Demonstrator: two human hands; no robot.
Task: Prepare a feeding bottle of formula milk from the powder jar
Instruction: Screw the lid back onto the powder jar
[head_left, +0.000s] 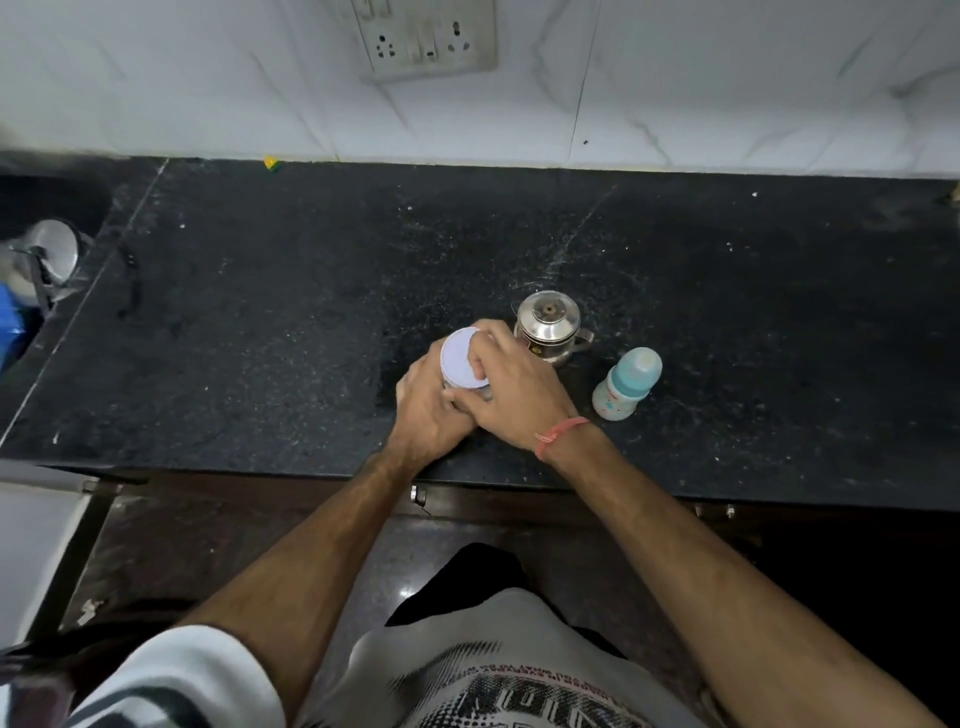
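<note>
Head view: near the front edge of the black counter (260, 312), the left hand (426, 410) wraps the powder jar (462, 384) while the right hand (511, 384) curls over its white lid (460, 358). A steel pot (550, 325) stands just beside; the feeding bottle (626, 384) stands to the right. Bare counter stretches left and behind.

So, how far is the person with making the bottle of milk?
Nothing looks done yet. The feeding bottle stands capped on the counter, apart from the steel pot. In hand: the left hand holds the powder jar while the right hand grips its lid, seemingly opening it. Scooping, water and mixing remain.
</note>
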